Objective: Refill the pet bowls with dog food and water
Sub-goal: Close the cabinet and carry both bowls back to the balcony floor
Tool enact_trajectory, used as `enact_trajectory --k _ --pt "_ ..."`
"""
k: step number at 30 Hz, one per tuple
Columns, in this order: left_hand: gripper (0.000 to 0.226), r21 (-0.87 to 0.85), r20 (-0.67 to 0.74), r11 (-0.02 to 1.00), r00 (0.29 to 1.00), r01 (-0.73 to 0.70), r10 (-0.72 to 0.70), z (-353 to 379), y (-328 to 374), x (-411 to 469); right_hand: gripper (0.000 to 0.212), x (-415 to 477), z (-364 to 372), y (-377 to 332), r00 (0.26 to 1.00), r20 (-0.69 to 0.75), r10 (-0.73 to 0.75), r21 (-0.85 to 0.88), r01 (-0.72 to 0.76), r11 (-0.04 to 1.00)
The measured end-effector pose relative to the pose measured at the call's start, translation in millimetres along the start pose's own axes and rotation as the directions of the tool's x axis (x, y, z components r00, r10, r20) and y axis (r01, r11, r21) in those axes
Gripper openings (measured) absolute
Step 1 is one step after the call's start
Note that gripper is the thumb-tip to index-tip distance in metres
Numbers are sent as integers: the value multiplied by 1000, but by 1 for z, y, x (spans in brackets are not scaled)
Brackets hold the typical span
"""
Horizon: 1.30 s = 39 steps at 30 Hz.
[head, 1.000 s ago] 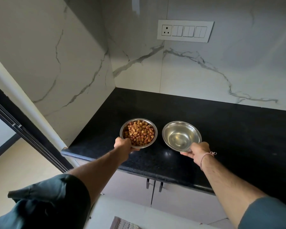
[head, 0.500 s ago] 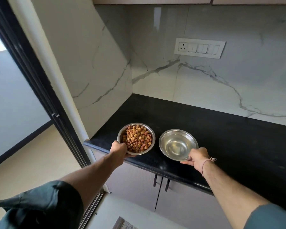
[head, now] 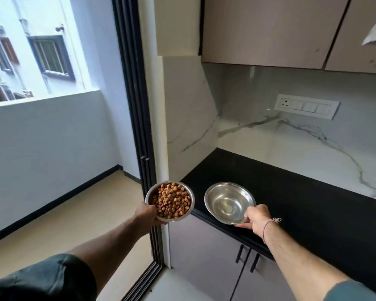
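Black counter (head: 313, 192) below marble backsplash (head: 291, 153) with switch plate (head: 306, 107); cabinets (head: 269, 29) above and below. Left, black door frame (head: 135, 105) opening onto daylit beige floor (head: 63, 218), low white wall (head: 41, 137), window (head: 50, 55) beyond.

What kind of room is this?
Probably a home kitchen. There is a black counter, with wall cupboards above it and cupboard doors below, and a marble wall with a switch plate.

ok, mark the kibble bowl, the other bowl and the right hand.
kibble bowl (head: 148, 197): head view, left rim.
other bowl (head: 227, 203): head view, bare inner floor.
right hand (head: 257, 217): head view, back of hand.
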State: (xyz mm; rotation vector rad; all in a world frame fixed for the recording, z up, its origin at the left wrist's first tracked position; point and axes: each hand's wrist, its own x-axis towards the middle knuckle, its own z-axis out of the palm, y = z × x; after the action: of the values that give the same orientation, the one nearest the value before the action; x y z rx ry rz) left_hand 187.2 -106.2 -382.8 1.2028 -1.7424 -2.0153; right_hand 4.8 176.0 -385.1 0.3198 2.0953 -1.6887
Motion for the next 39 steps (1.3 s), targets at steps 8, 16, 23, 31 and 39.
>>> enact_trajectory --k 8,16,23,31,39 --pt "36 -96 -167 995 986 -27 10 -119 3 -28 27 -68 110 -21 989 138 -61 -34 66 997" --pt "33 -165 -389 986 920 -18 -49 -231 -3 -32 28 -115 221 -38 949 302 -86 -86 117 989" --pt "36 -250 -541 966 838 -72 -78 -313 -6 -22 27 -130 325 -57 901 415 -125 -71 169 983" --pt "41 -294 -675 951 725 -98 -134 -396 2 30 34 -96 469 -91 825 553 -115 -114 212 970" --pt "30 -368 -746 916 639 -160 -188 -455 29 84 19 -70 602 -138 727 681 -82 -155 253 955"
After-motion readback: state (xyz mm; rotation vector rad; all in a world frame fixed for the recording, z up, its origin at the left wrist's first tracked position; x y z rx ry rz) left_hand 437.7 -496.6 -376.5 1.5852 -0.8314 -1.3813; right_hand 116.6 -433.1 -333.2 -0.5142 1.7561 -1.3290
